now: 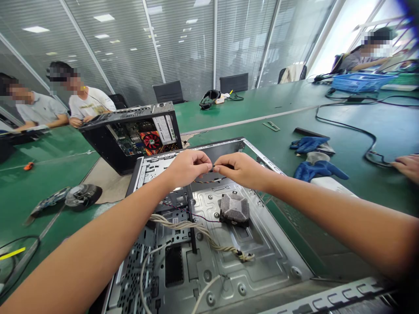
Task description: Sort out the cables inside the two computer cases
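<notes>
Over the open computer case point(262, 244), my left hand point(190, 168) and my right hand point(240, 169) meet fingertip to fingertip. Both are closed in a pinch on a thin cable point(209, 181), whose dark end shows between the fingers. Its orange and dark twisted wires hang just below the hands. On the case's metal floor sits a finned heat sink point(234, 207) with a thin dark purple wire running left from it. A thick bundle of beige cables point(196, 226) lies across the case, with loose grey cables nearer me.
Behind the case stands another open computer tower point(131, 135) with a red fan. Blue gloves point(317, 161) lie to the right, and a fan cooler point(81, 195) to the left. A blue basket point(360, 82) is far right. Other people sit around; one person's hand point(407, 165) enters at right.
</notes>
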Action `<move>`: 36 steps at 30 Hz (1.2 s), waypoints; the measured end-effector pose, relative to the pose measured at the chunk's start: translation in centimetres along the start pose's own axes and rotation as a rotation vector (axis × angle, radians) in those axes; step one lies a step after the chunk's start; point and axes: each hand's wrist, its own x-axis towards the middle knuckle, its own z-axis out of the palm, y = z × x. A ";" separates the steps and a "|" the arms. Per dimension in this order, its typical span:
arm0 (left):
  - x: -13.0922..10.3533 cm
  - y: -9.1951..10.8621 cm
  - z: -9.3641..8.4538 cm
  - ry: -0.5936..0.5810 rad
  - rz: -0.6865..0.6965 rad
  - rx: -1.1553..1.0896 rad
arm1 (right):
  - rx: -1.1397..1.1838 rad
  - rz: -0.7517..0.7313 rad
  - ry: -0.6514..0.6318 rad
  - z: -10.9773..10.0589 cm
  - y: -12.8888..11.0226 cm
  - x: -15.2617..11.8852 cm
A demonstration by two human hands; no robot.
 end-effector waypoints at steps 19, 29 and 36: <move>-0.1 0.0 0.1 0.045 -0.002 -0.110 | 0.186 0.047 0.008 -0.2 -0.3 -0.2; -0.1 0.0 -0.1 0.055 0.055 0.128 | 0.141 0.054 -0.004 -0.2 0.4 0.1; -0.1 -0.2 0.2 0.117 0.142 0.088 | 0.319 0.150 -0.035 -0.2 0.0 -0.1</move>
